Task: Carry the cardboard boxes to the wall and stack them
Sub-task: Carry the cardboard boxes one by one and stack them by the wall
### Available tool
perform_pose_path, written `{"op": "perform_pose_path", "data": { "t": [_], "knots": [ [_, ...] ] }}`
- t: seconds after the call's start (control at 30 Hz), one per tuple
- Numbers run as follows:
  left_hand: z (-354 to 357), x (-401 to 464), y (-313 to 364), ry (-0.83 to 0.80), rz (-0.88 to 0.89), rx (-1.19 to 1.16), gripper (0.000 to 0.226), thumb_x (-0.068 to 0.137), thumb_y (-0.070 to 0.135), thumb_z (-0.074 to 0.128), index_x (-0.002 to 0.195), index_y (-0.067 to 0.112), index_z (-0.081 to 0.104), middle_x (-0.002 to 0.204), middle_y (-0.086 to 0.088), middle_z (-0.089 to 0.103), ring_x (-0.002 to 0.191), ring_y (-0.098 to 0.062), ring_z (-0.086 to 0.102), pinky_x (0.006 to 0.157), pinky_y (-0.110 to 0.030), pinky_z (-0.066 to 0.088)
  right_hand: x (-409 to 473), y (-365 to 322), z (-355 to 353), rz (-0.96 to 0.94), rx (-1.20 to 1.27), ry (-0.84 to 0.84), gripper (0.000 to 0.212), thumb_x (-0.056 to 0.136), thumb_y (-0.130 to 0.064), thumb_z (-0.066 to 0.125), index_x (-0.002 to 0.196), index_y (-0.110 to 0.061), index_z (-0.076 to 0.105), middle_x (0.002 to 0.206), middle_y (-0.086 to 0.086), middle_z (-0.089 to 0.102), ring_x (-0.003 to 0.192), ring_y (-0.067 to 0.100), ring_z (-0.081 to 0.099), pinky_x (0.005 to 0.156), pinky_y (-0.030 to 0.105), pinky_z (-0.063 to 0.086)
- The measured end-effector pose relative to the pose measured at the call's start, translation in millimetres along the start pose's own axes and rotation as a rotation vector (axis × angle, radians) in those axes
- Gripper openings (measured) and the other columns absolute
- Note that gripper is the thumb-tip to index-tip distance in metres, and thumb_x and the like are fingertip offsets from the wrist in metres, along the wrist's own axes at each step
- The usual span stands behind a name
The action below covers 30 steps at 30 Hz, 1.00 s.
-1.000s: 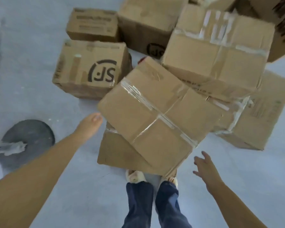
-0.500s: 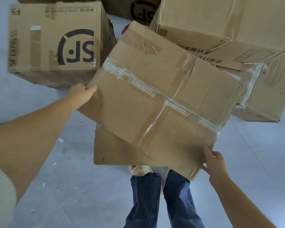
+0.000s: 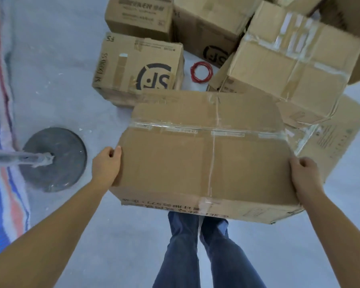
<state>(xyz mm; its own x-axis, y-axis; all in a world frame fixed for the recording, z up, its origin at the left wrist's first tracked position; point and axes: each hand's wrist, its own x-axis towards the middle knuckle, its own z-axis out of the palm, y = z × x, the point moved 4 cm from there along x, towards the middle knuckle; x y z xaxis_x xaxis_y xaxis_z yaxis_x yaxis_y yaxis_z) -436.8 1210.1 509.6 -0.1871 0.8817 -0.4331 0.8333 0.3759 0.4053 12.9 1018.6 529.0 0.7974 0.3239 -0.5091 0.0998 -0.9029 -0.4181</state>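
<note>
A wide taped cardboard box [image 3: 204,156] is held level in front of me, above my legs. My left hand [image 3: 106,165] grips its left edge, fingers curled over the top. My right hand [image 3: 304,175] grips its right edge the same way. Behind it on the floor lie several more cardboard boxes: one with an SF logo [image 3: 137,67], a tilted taped one [image 3: 289,65] at the right, and a flatter one [image 3: 333,140] under it.
A round dark stand base [image 3: 56,161] with a wrapped pole stands on the grey floor at the left. A striped cloth [image 3: 0,121] runs along the left edge. A red wire coil [image 3: 202,71] lies between the boxes.
Both hands closed on the box's sides, lifted it off the pile and turned it square to me. The red coil it covered now shows.
</note>
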Motion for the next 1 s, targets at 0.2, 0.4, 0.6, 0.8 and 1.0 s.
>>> {"op": "perform_pose_path", "data": {
  "t": [0.2, 0.4, 0.6, 0.8, 1.0],
  "knots": [
    [-86.2, -75.9, -33.5, 0.196, -0.111, -0.177, 0.043, 0.099, 0.033, 0.040, 0.075, -0.001, 0.046, 0.073, -0.019, 0.048, 0.070, -0.026, 0.042, 0.066, -0.037, 0.033, -41.1, -67.7, -24.6, -0.316, -0.071, -0.117, 0.028, 0.097, -0.032, 0.042, 0.082, -0.009, 0.048, 0.069, 0.005, 0.048, 0.064, 0.023, 0.046, 0.056, 0.032, 0.032],
    [-122.2, -195.5, -32.4, 0.430, -0.184, -0.207, 0.043, 0.098, 0.027, 0.043, 0.061, 0.010, 0.030, 0.058, -0.009, 0.035, 0.056, -0.021, 0.033, 0.054, -0.033, 0.026, -53.2, -107.9, -47.4, -0.551, -0.110, -0.197, 0.029, 0.098, -0.033, 0.042, 0.095, -0.008, 0.054, 0.076, 0.004, 0.054, 0.075, 0.026, 0.049, 0.065, 0.035, 0.034],
    [-93.4, -355.4, -32.4, 0.720, -0.435, -0.237, 0.041, 0.098, 0.021, 0.043, 0.061, 0.010, 0.029, 0.056, -0.009, 0.034, 0.053, -0.018, 0.032, 0.052, -0.033, 0.025, -68.1, -132.0, -73.3, -0.859, -0.146, -0.381, 0.028, 0.099, -0.029, 0.041, 0.101, -0.005, 0.056, 0.087, 0.011, 0.053, 0.083, 0.027, 0.046, 0.075, 0.036, 0.032],
    [-35.7, -519.4, -40.5, 0.869, -0.767, -0.366, 0.038, 0.098, 0.022, 0.041, 0.063, 0.008, 0.032, 0.059, -0.014, 0.037, 0.058, -0.027, 0.035, 0.053, -0.036, 0.023, -120.0, -141.3, -87.6, -1.191, -0.236, -0.558, 0.025, 0.100, -0.022, 0.043, 0.098, -0.001, 0.056, 0.103, 0.025, 0.061, 0.101, 0.039, 0.056, 0.078, 0.038, 0.036],
    [35.5, -683.9, -41.6, 1.045, -1.111, -0.501, 0.036, 0.097, 0.018, 0.040, 0.082, -0.012, 0.054, 0.069, -0.018, 0.049, 0.069, -0.028, 0.041, 0.058, -0.037, 0.025, -213.2, -102.7, -83.8, -1.483, -0.364, -0.775, 0.019, 0.101, -0.021, 0.041, 0.095, -0.006, 0.053, 0.089, 0.010, 0.053, 0.084, 0.026, 0.047, 0.069, 0.033, 0.029]
  ]
}}
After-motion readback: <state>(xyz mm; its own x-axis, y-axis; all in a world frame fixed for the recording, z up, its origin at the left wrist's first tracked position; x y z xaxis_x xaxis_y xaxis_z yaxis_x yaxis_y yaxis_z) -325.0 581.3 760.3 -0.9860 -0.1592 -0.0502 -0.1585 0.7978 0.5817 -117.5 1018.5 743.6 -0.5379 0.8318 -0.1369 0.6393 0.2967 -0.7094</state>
